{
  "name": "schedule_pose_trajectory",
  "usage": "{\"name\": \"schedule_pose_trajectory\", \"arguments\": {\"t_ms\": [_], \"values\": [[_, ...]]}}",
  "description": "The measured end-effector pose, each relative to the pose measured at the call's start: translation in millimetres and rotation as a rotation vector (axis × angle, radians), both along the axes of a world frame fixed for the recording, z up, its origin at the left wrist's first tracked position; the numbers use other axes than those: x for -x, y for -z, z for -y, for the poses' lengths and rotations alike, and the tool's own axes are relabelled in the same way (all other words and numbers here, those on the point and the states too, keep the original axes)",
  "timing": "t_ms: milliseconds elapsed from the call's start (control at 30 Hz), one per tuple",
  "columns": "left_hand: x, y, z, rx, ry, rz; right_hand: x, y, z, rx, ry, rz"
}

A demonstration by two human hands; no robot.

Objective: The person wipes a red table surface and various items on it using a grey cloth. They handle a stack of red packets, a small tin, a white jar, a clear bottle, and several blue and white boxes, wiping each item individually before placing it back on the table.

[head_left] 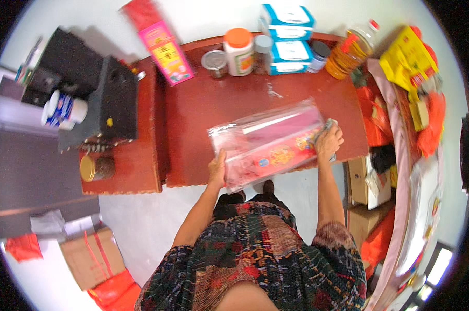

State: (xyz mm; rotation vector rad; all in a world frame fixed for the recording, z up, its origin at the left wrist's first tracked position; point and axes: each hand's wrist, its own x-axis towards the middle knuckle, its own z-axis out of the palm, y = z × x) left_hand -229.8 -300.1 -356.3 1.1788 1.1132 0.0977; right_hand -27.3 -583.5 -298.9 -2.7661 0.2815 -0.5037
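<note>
Counter [193, 114] beyond left hand [218, 169], which grips red packet [276, 159]; right hand [329, 142] clasps greyish wad [330, 123] at packet's edge, likely wiping; next needs steady support.

I can read no words clearly. Gold markings lie on the red packet [270, 146] I grip, nearer me than the orange-lidded jar [239, 53]; left of that jar, the pink packet [167, 55] bears blurred print on yellow, and right, blue-and-white boxes [290, 39] carry smeared labels.
</note>
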Motion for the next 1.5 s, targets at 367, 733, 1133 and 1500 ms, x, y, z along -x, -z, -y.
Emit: {"name": "schedule_pose_trajectory", "arguments": {"t_ms": [367,733,1133,1500], "values": [[1.8,-37.7,-4.2,0.597,-0.146,0.383,140.1,12.7,-192.4,0.053,-1.341,-0.060],[12.7,-5.9,-4.4,0.170,0.150,0.220,-10.2,35.4,-48.4,0.418,-0.747,-0.060],[6.6,17.1,-5.1,0.307,0.061,0.247,84.2,8.5,-82.4,0.289,-0.816,0.287],[4.8,5.6,-8.3,0.369,0.031,0.241,105.8,26.8,-64.2,0.204,-0.970,0.002]]}}
